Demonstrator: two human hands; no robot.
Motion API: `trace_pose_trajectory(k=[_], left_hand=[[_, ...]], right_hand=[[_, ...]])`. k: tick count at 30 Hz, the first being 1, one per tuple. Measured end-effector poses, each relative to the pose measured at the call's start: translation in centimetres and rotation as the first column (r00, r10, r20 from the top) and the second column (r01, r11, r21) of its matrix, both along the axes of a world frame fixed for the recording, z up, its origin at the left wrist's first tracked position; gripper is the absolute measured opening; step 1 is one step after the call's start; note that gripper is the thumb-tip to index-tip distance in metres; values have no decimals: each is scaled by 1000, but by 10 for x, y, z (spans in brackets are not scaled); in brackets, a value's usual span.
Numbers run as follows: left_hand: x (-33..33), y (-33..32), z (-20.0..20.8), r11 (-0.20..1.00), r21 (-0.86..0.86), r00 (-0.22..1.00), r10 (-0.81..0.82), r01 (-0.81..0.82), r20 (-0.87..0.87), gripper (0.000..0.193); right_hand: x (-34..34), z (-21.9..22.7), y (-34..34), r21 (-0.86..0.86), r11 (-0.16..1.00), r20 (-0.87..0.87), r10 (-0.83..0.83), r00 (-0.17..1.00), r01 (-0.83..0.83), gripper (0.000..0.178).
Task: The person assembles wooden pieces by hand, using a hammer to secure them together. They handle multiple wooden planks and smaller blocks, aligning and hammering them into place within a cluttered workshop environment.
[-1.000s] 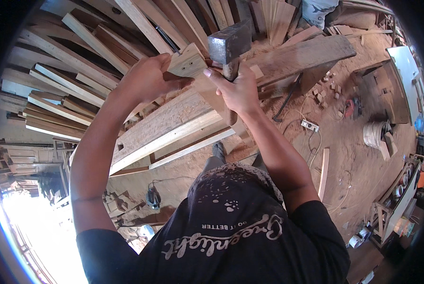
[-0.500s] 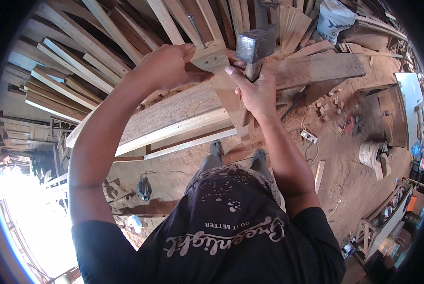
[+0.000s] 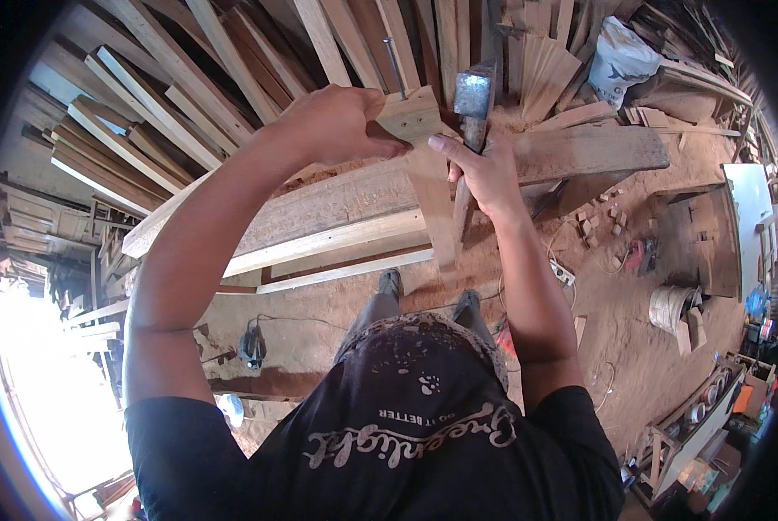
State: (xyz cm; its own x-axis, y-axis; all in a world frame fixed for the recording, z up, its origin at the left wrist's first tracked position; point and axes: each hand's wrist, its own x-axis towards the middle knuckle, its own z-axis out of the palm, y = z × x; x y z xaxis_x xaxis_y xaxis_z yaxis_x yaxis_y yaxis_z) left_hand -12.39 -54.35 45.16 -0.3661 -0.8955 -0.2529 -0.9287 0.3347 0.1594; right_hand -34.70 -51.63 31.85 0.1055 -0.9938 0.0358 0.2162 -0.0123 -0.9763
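Note:
My left hand is closed round the left end of a pale wooden piece with two small dark holes in its face. A long nail stands upright from the top edge of that piece, close to my left knuckles. Below the piece a flat board slants down across the thick beam. My right hand grips a hammer by its wooden handle, just under the metal head. The hammer is held upright to the right of the wooden piece, head up and apart from the nail.
A thick beam runs across in front of me. Many planks lean beyond it. A white sack lies at the far right. On the sandy floor are a power strip, wood offcuts and a dark power tool with a cord.
The hammer head has tilted more upright and turned its face toward me. Both hands and the wooden piece appear further right in the picture as the whole view has shifted slightly.

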Motion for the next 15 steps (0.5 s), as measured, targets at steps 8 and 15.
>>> trace_pose_trajectory(k=[8,15], left_hand=[[-3,0,-1,998,-56,996,-8,13,85,64],[-1,0,4,999,-13,997,-39,40,61,67]], right_hand=[[-7,-1,-6,-24,995,-35,100,994,-101,25],[-1,-13,-9,-21,994,54,107,993,-106,24]])
